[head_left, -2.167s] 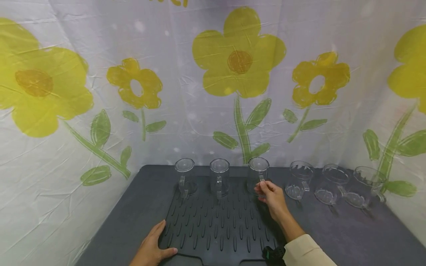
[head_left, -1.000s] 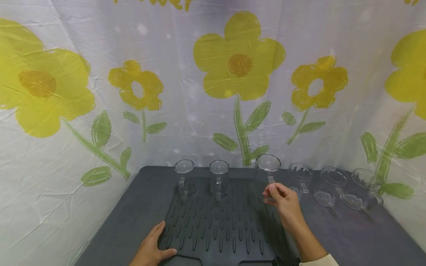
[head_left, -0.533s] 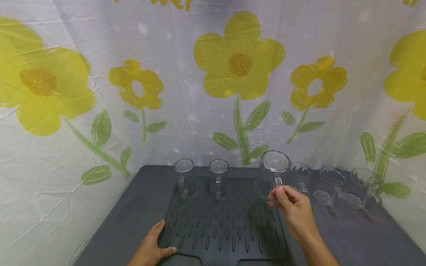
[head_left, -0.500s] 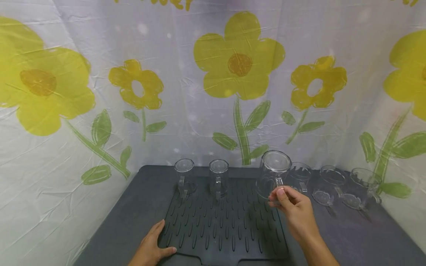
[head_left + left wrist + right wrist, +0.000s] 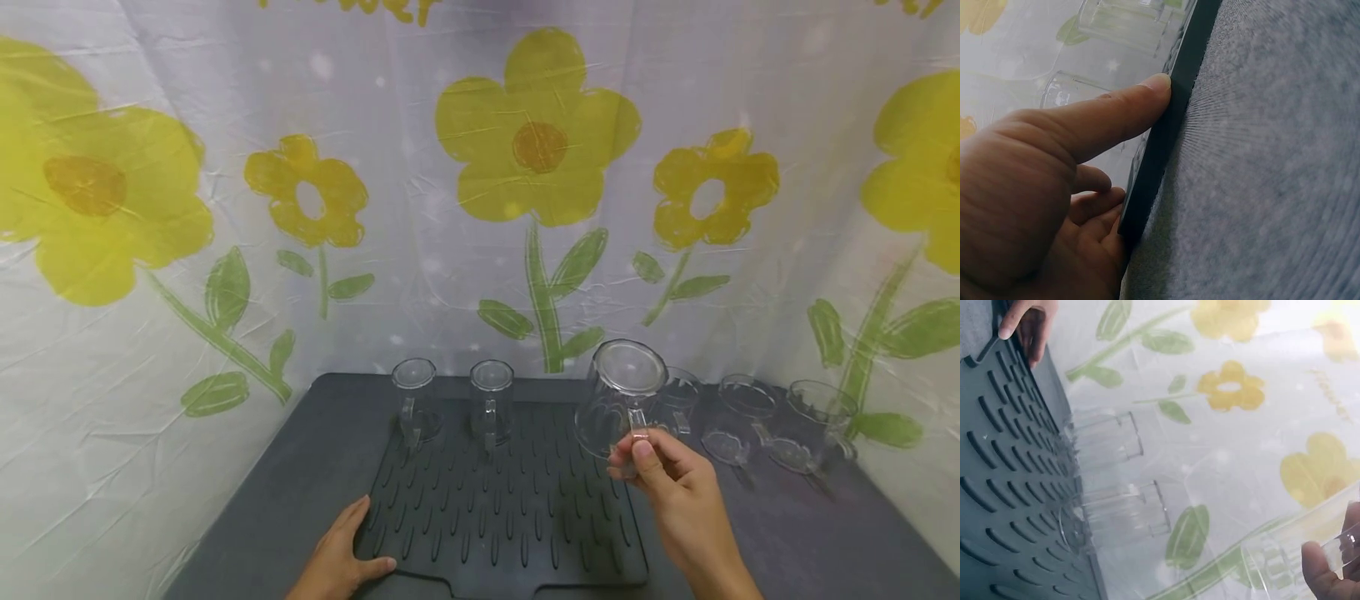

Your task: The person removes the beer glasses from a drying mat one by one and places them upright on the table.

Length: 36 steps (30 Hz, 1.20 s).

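My right hand (image 5: 678, 492) pinches the handle of a clear glass mug (image 5: 624, 392), held upside down above the right back part of a dark ribbed drying mat (image 5: 525, 533). In the right wrist view, part of this mug (image 5: 1272, 562) shows beside the fingertips. My left hand (image 5: 341, 546) lies at the mat's front left corner, fingers along the left side and thumb on the front edge. The left wrist view has that straight thumb (image 5: 1116, 115) against the mat's edge. Two more glass mugs, a left one (image 5: 415, 400) and a middle one (image 5: 492, 402), stand inverted at the mat's back.
Right of the mat, three glass mugs stand upright on the dark grey table (image 5: 300, 467): a near one (image 5: 677, 400) partly behind the held mug, another (image 5: 738, 421), and a far right one (image 5: 810, 429). A flower-printed curtain (image 5: 420, 275) hangs behind the table.
My right hand has lifted the inverted mug from the mat's back right and brought it rightward and nearer to me. The left hand has stayed at the mat's corner.
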Tool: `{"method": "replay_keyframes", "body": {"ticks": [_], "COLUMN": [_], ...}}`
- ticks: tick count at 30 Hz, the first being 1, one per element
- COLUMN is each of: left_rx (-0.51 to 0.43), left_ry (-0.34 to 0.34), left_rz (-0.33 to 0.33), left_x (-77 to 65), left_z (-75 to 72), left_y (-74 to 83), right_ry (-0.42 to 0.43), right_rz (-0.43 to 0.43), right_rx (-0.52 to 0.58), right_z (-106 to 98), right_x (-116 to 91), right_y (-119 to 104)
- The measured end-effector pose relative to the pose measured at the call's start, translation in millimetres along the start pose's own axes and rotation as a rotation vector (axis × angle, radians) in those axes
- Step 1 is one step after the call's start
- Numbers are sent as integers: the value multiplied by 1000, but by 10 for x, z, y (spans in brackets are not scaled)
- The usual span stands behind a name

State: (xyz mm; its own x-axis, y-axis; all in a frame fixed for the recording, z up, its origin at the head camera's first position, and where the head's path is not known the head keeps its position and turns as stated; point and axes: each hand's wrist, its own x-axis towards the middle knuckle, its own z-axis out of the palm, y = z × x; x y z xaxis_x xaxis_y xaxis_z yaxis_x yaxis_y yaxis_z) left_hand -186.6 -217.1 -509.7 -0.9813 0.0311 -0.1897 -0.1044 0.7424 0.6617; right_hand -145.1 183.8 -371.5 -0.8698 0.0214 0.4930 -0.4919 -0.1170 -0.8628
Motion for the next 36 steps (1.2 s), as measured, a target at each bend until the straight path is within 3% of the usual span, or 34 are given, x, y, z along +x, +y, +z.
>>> {"method": "replay_keyframes", "body": {"ticks": [15, 21, 27, 36], "left_rx": [14, 14, -10, -101], "left_ry": [2, 9, 111, 223], "left_rz": [18, 16, 66, 132], "left_x": [-22, -36, -109, -196], "left_z": [-54, -52, -81, -120], "left_y": [52, 76, 132, 357], "right_ry": [18, 32, 67, 108], "right_rz": [-159, -104, -85, -210], "right_rx": [-58, -195, -256, -388], "right_z": [-25, -52, -53, -17], "right_x": [-25, -22, -19, -11], "right_y": [48, -14, -32, 19]}}
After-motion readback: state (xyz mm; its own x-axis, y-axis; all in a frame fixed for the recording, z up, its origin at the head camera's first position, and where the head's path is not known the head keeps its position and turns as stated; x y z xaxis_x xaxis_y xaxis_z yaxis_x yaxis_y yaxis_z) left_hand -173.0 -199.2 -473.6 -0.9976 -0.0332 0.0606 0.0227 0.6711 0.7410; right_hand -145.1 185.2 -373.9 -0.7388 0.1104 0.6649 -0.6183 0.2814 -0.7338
